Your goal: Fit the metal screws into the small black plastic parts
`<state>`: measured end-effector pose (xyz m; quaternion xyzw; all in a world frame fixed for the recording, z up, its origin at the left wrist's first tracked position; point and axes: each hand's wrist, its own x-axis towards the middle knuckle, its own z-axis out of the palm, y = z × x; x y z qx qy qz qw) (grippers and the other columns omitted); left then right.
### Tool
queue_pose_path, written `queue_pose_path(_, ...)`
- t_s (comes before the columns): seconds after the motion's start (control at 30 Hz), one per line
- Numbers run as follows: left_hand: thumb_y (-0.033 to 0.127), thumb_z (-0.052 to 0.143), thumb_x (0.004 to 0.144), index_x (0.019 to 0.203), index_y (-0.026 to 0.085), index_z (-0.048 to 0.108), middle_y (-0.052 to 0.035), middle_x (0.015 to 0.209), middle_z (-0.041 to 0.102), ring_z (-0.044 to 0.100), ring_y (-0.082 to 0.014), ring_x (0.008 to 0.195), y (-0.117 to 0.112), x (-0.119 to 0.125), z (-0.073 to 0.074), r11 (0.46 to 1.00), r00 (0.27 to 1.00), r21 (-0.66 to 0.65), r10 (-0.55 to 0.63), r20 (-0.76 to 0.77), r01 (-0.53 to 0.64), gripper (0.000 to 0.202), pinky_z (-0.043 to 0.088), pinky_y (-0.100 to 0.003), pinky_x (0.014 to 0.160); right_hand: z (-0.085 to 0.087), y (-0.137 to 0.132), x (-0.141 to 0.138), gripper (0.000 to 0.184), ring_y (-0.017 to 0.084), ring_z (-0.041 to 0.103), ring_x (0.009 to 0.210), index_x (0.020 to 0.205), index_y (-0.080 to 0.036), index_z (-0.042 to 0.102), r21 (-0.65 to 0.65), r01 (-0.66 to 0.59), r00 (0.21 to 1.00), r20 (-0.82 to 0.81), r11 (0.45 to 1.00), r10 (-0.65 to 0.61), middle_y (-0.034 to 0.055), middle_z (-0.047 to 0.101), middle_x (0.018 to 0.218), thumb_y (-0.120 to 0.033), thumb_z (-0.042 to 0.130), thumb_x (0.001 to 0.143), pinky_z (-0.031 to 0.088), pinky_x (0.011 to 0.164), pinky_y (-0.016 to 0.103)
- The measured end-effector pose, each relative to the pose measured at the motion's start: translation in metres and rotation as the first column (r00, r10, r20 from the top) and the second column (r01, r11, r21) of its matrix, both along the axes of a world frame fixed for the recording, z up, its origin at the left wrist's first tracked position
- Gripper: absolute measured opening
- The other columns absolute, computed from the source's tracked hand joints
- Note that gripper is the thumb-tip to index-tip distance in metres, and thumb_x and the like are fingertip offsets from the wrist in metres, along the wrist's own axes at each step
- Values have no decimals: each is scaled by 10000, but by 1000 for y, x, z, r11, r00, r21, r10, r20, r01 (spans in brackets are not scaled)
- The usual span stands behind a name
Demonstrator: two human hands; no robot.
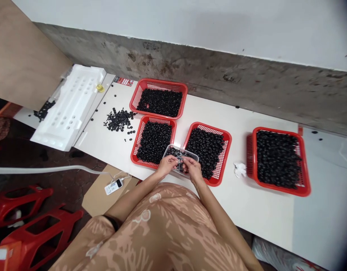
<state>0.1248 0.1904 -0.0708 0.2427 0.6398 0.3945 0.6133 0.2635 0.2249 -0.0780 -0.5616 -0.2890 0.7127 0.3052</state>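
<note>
My left hand [168, 165] and my right hand [191, 168] meet over a clear plastic tub [196, 156] of small dark parts. The fingers of both are pinched close together, on something too small to make out. Behind my left hand stands a red basket [133, 152] filled with black ring-shaped parts [155, 141]. A second red basket [226, 150] of similar black rings [205, 148] is just beyond my right hand. The tub sits between these two baskets at their near ends.
Farther back is a red basket [185, 92] of small black pieces; another red basket [305, 169] stands far right. Loose black parts [119, 119] lie scattered left of the baskets. White foam [68, 109] covers the table's left end. Crumpled white paper [240, 169] lies on the table [263, 214].
</note>
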Motion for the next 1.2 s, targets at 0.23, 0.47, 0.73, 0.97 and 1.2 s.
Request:
queue_pose_path(0.23,193,629,726,902,158,632,19,699,599,524,-82,592,1,-6,7,980,917,86,-133,-377,178,180,403,-191,588,1,0,-1,446,74,403,399,849,-157,685,-1,-45,999,18,999,45,-32,550,525,-508,757,583,291,379,202)
queue_pose_path(0.47,266,557,820,889,170,649,1,725,630,560,-111,616,4,-2,14,947,863,107,-225,-452,302,150,414,-209,618,7,-1,-1,490,91,399,431,927,-159,724,50,-61,996,74,997,57,-36,507,493,-518,761,596,310,410,219)
queue_pose_path(0.73,241,441,911,935,189,633,-69,935,593,540,-163,823,-2,-4,33,858,627,173,-203,-752,484,201,390,-235,793,10,2,3,499,106,439,428,706,-177,592,181,-266,959,148,947,241,-27,510,496,-675,582,743,367,434,231)
queue_pose_path(0.97,238,419,919,944,197,622,-58,947,588,538,-160,831,-4,-4,32,862,644,137,-250,-724,488,208,383,-229,778,7,1,3,433,112,477,480,739,-191,545,284,-317,948,136,905,289,-36,509,529,-621,567,788,395,479,224)
queue_pose_path(1.2,268,513,847,837,170,643,12,651,581,515,-120,612,-5,-10,16,926,815,68,-290,-501,371,163,385,-211,629,2,2,9,455,107,504,516,901,-157,598,242,-164,986,71,956,151,-3,584,647,-560,673,703,423,486,225)
